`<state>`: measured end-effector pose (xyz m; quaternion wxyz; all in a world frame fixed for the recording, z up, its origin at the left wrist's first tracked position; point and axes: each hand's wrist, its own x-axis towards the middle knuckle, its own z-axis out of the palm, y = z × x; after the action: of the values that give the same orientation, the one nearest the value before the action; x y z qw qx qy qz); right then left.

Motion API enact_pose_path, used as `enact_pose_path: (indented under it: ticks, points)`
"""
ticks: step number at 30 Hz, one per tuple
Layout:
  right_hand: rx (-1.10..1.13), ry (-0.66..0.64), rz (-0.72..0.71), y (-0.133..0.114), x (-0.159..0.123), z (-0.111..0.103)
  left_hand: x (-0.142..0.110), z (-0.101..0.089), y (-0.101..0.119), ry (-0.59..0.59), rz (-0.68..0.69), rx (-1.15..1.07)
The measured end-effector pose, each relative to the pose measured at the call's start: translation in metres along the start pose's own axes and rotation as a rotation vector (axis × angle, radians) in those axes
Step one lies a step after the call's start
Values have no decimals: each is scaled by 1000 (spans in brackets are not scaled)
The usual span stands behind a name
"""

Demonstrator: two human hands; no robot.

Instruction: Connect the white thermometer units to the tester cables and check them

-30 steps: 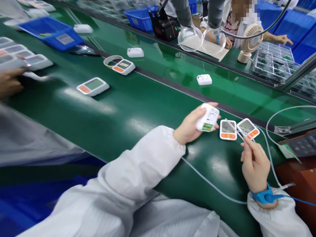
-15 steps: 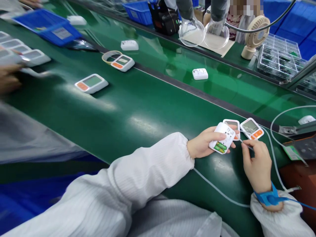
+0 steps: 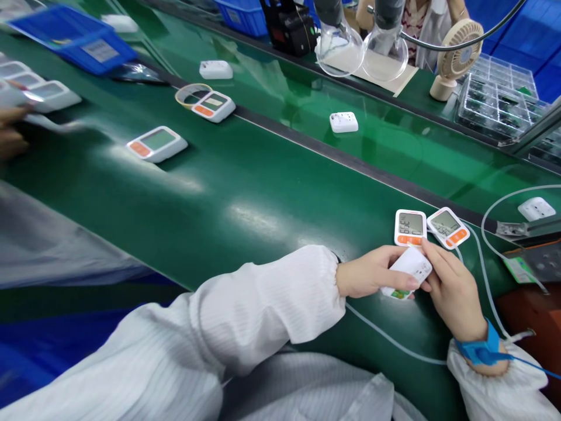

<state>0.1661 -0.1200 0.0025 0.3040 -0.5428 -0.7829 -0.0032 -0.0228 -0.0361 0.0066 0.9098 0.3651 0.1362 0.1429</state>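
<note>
My left hand (image 3: 379, 272) grips a white digital meter (image 3: 409, 268) with its back facing up. Green batteries show at its near end, partly behind my thumb. At the meter's right corner, my right hand (image 3: 453, 286) has its fingers closed round the edge; whether a thin lead is also pinched there is hidden. A blue wrist strap (image 3: 480, 348) circles my right wrist. Just beyond my hands lie an upright digital meter (image 3: 411, 227) and a tilted digital meter (image 3: 447, 228), both with lit digits and orange buttons.
Farther left on the green bench (image 3: 263, 193) lie a blank-screened meter (image 3: 156, 144) and another beside a tape ring (image 3: 193, 95). White units (image 3: 344, 122) sit on the strip beyond the dark rail. A blue bin (image 3: 74, 38), a co-worker's hand (image 3: 11, 131) and a fan (image 3: 458, 55) are around.
The meter in my left hand has turned and dropped slightly, uncovering the upright meter behind it. My right hand has moved from the thin lead onto the meter's corner. The view has shifted slightly.
</note>
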Motion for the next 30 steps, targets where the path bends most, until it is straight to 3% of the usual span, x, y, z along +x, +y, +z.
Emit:
enact_pose_path:
  ticks: [4, 8, 13, 30]
  points:
    - [-108, 136, 7, -3, 4, -7, 2, -2, 2, 95, 61, -78]
    - [-28, 272, -7, -17, 8, -13, 6, -7, -4, 142, 130, -126]
    - [119, 213, -45, -28, 10, -8, 6, -8, -11, 129, 110, -91]
    - [199, 169, 22, -29, 8, -3, -1, 0, -3, 166, 136, 45]
